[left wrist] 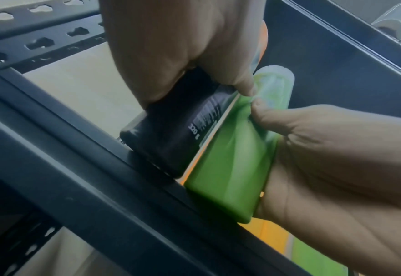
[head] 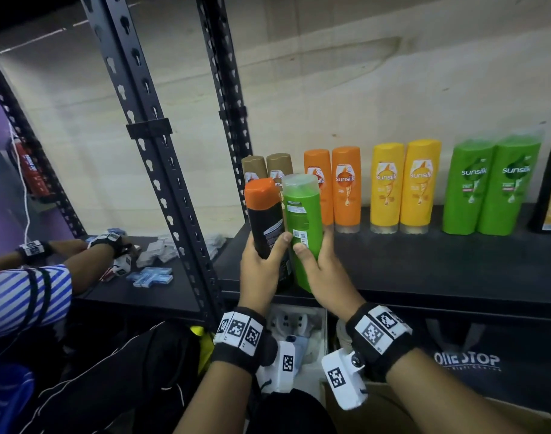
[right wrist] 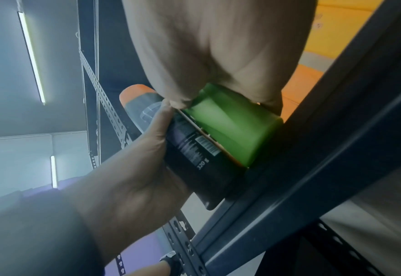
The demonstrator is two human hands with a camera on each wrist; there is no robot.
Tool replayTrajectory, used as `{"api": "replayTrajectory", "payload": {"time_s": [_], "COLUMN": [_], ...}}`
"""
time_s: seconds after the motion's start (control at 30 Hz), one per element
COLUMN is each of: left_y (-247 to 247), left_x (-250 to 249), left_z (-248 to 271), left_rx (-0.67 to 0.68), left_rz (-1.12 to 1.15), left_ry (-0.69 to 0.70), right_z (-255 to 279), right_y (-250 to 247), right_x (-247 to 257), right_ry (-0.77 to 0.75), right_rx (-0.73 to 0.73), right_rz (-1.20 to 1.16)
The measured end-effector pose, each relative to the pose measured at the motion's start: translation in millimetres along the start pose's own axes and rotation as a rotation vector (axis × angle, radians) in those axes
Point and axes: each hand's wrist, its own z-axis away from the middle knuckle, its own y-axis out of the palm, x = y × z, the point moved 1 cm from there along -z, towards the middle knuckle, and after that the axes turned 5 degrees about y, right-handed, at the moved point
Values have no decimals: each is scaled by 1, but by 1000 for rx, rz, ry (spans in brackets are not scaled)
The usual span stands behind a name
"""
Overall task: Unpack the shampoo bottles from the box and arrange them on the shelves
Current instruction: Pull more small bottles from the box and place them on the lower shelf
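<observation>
Black bottle (head: 265, 219) with orange cap in left hand (head: 261, 270), fingers curled round it. Green bottle (head: 302, 227) gripped likewise in right hand (head: 327, 274). Both upright, side by side and touching, bases at front edge of dark shelf (head: 424, 270). Behind, row of standing bottles (head: 390, 186): brown, orange, yellow, green.

The head view is evenly lit and fairly sharp, with straight posts bowed by wide-angle distortion and corners darkening. Both wrist views are dimmer and soft with motion blur. In the right wrist view, ceiling tube lights (right wrist: 32, 56) glare white, leaving the near shelf frame (right wrist: 312, 168) in shadow.
</observation>
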Motion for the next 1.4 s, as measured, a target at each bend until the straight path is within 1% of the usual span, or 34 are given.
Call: {"api": "replayTrajectory", "payload": {"time_s": [0.2,0.3,0.33,0.4,0.47,0.53,0.6,0.7,0.77,0.87,0.93,1.17,1.4], "left_y": [-3,-6,-8,-12,-18,-24,-27,-26,-25,-25,-24,-26,-30], "left_x": [5,9,11,16,22,27,30,33,37,38,40,49,58], "left_z": [-11,-26,-31,-39,-47,-54,-57,-56,-56,-56,-57,-65,-73], "left_rx": [-29,-14,-28,-99,-169,-192,-169,-96,-72,-111,-110,-107,-122], "left_rz": [-35,-45,-39,-23,13,7,-41,-135,-178,-217,-220,-239,-257], "left_ry": [14,12,2,-37,-77,-82,-57,16,57,52,53,89,119], "right_z": [-24,-41,-48,-59,-68,-75,-80,-83,-84,-85,-81,-70,-67], "right_y": [11,12,12,12,15,18,21,25,27,28,29,37,43], "right_x": [4,8,9,12,14,14,13,12,9,1,-8,-18,-17], "right_ry": [54,136,169,213,228,240,250,246,244,309,343,291,275], "right_rx": [60,101,109,122,125,120,121,115,109,156,172,64,44], "right_rz": [39,83,103,153,200,234,284,351,372,361,373,387,468]}}
